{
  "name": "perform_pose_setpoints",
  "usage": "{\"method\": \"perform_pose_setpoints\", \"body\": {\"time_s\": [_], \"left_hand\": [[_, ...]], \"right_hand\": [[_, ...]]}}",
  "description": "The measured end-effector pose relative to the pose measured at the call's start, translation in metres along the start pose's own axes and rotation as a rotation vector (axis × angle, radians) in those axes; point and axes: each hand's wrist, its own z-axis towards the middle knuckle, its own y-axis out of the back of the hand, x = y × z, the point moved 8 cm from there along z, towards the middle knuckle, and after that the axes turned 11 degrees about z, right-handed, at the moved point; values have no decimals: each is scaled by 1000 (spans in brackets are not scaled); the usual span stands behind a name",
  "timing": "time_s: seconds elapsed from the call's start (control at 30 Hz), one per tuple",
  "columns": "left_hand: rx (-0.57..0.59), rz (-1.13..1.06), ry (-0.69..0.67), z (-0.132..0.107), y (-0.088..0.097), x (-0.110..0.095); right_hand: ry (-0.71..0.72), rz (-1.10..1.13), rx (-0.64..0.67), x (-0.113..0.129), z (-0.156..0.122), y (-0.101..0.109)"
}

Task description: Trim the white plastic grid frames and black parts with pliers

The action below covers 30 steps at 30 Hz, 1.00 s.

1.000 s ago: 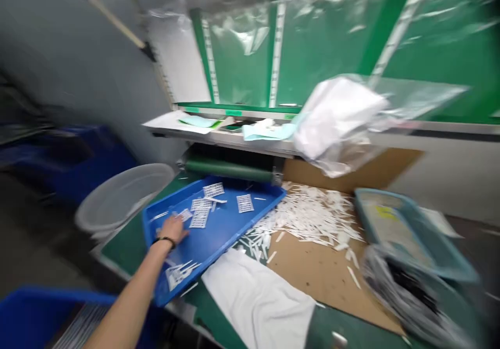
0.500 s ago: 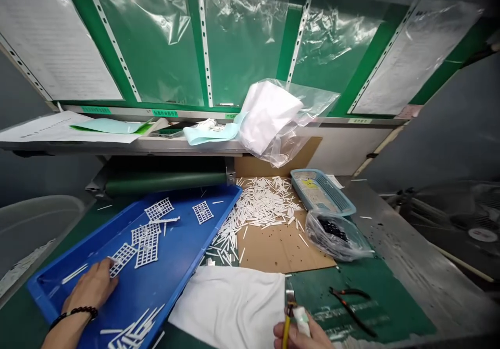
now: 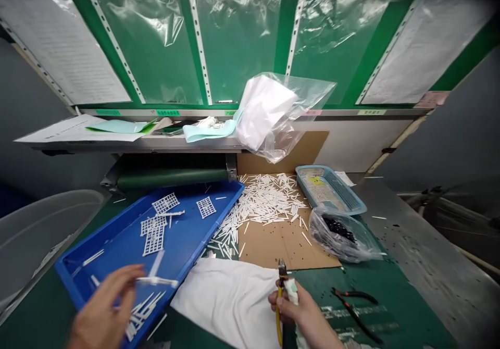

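My left hand hovers over the near end of a long blue tray, fingers pinched on a white plastic grid part that is blurred by motion. More white grid parts lie in the tray. At the bottom centre my right hand grips yellow-handled cutting pliers, jaws pointing up, over a white cloth.
A heap of white sticks covers a cardboard sheet. A light blue basket and a clear bag of black pieces lie right of it. Red-handled pliers rest on the green mat. A translucent bin stands far left.
The view swung from the left side to face the bench. My left hand lifted a white grid part off the tray; my right hand with the pliers rose into view.
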Motion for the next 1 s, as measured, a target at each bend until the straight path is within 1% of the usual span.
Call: {"method": "perform_pose_setpoints", "body": {"time_s": [0.03, 0.07, 0.1, 0.13, 0.17, 0.2, 0.23, 0.3, 0.37, 0.43, 0.47, 0.5, 0.53, 0.63, 0.7, 0.8, 0.9, 1.0], "left_hand": [[15, -69, -73, -16, -10, -34], [76, -125, -156, -32, -27, -66], [115, -161, -200, -45, -44, -91], [130, -195, -216, -55, -61, -108], [140, -226, -223, -64, -78, -119], [149, -251, -215, -71, -93, -123], [158, -276, -204, -77, -105, -124], [199, -332, -195, -87, -122, -120], [292, -387, -233, -93, -130, -119], [402, -427, -275, -98, -133, -122], [433, -437, -274, -99, -133, -123], [437, -443, -255, -99, -132, -122], [414, -448, -226, -99, -130, -121], [271, -501, -146, -99, -124, -117], [213, -587, -111, -103, -126, -115], [215, -699, -64, -111, -138, -110], [255, -729, -48, -115, -151, -108], [275, -732, -42, -115, -155, -107]], "right_hand": [[28, -104, 41, 1, 0, -6], [58, -216, 88, 3, -1, -13], [85, -330, 136, 4, -2, -21], [106, -440, 181, 5, -4, -30], [120, -538, 219, 6, -6, -38], [127, -624, 251, 5, -7, -45], [133, -699, 281, 4, -8, -52], [152, -817, 354, -1, -8, -66], [170, -911, 415, -8, -8, -76], [169, -1006, 448, -17, -8, -81], [165, -1051, 457, -21, -7, -82], [159, -1093, 465, -24, -7, -83], [150, -1128, 474, -27, -7, -85], [126, -1227, 499, -30, -9, -91], [112, -1317, 520, -31, -10, -98], [77, -1434, 543, -36, -8, -108], [37, -1501, 547, -44, -4, -115], [25, -1549, 535, -50, -1, -121]]}}
